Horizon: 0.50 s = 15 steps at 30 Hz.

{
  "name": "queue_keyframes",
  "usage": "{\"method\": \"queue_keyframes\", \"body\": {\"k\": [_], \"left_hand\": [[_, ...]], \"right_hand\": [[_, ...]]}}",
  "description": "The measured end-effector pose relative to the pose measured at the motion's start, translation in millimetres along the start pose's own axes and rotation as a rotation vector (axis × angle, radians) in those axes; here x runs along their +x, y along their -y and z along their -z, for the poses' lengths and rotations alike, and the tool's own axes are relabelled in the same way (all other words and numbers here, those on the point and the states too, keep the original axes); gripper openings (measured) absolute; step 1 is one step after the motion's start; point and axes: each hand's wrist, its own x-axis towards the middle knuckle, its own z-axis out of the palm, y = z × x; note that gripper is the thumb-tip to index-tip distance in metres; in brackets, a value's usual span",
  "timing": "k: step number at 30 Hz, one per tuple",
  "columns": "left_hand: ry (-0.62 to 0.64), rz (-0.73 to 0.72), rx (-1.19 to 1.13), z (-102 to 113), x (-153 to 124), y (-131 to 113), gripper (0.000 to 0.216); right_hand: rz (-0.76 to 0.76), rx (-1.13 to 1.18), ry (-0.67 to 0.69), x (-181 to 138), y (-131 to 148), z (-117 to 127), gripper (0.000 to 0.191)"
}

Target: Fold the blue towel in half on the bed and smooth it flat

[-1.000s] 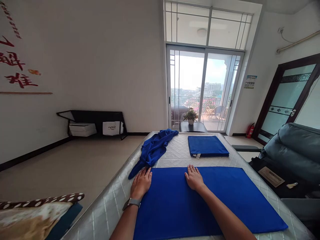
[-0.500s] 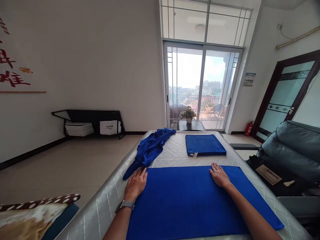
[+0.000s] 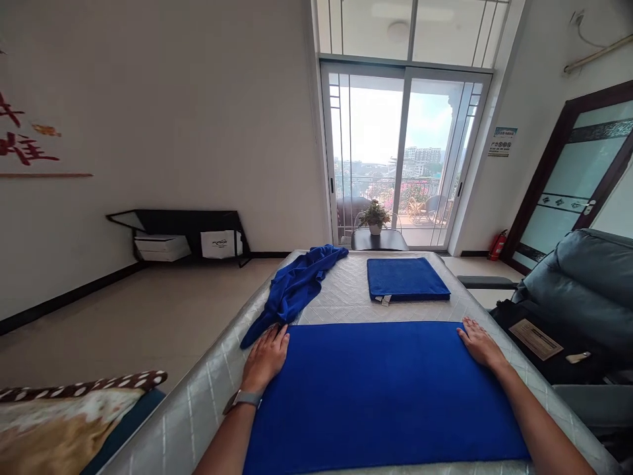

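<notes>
Grip: left hand, right hand flat, open | blue towel far corners beneath them

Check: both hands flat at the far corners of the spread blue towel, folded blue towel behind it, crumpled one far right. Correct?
No. The head view shows the crumpled towel far left, not right. Left hand and right hand are flat at far corners of the spread towel; folded towel behind.
</notes>
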Motion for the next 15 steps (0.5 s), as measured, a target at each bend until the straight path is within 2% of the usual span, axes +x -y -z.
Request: {"method": "queue_keyframes", "body": {"k": [5,9,12,15], "left_hand": [[-0.031,0.008,-0.031,9,-1,-9,0.053],[-0.049,0.025,-0.051,15,-1,-14,0.051],[-0.052,0.023,-0.078,19,-2,-14,0.051],[-0.052,0.014,-0.102,21,-3,-15,0.051]], "right_hand": [[0.001,-0.105,-0.007,1,3,3,0.072],[0.008,-0.212,-0.143,-4,28,18,0.067],[0.044,-0.183,-0.224,-17,82,31,0.067],[0.146,-0.068,-0.186,-45,170,42,0.071]]}}
